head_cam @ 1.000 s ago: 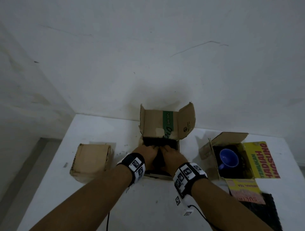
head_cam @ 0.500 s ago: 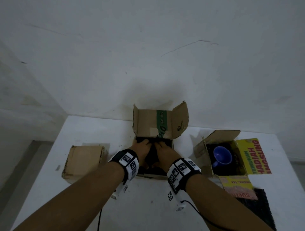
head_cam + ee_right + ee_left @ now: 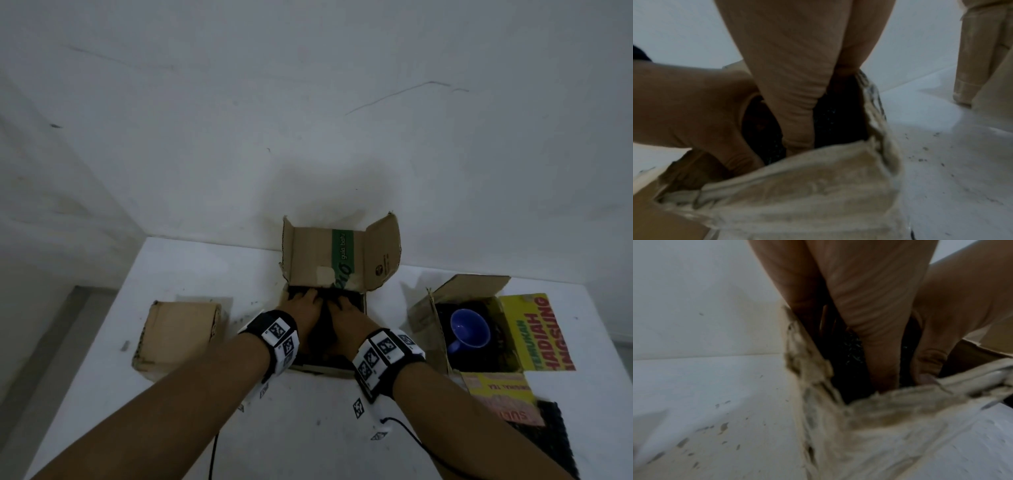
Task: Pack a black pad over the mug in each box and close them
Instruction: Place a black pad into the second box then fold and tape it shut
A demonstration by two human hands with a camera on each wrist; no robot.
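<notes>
1. While both arms reach forward in the head view, the left hand (image 3: 303, 310) and the right hand (image 3: 346, 313) sit side by side inside the middle box (image 3: 342, 263). Both hands lie flat, fingers stretched out, pushing down on the black pad (image 3: 324, 325) in that box. Its back flap stands up and has a green stripe. A shut box (image 3: 176, 332) sits to the left on the white worktop (image 3: 308, 428). To the right is an open box (image 3: 423, 320) with a blue mug (image 3: 467, 329) inside it, and a yellow flap (image 3: 536, 334) folded out. Another black pad (image 3: 548, 435) lies on the worktop near the right edge, partly under a flap of that box.

2. From the left wrist view, the left hand (image 3: 869, 313) points down into the middle box (image 3: 869, 418). Its fingers (image 3: 879, 363) are long and straight, touching the black pad (image 3: 851, 350). The other hand (image 3: 962, 308) is just beside it. This picture is blurry.

3. From the right wrist view, the right hand (image 3: 793, 65) also goes down into the middle box (image 3: 807, 178), fingers straight against the black pad (image 3: 826, 113). The left hand (image 3: 690, 110) is on the left side, its fingers down in the box too. The open box (image 3: 978, 56) stands farther right.
</notes>
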